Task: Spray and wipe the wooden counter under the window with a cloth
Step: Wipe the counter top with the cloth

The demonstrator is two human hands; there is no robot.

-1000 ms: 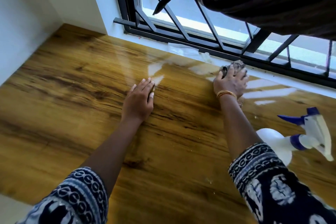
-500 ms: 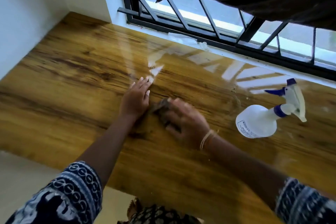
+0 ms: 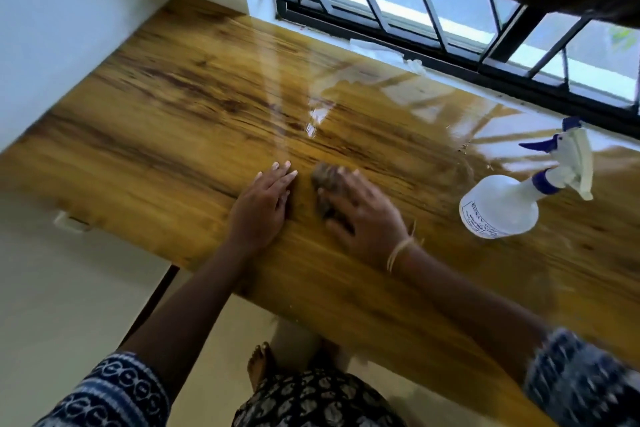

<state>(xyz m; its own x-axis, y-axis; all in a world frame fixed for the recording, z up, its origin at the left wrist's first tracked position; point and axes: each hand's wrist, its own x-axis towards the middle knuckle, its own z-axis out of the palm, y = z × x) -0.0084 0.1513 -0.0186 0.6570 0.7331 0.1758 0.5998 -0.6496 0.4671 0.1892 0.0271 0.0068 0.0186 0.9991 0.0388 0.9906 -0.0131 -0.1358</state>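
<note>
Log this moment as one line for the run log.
phase: wiping | right hand: presses cloth on counter | left hand: flat on counter | spray bottle: standing at right, untouched

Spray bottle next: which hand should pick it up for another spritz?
Probably the right hand: the spray bottle stands on its side. It must drop the cloth first; the left hand lies flat, farther away.
</note>
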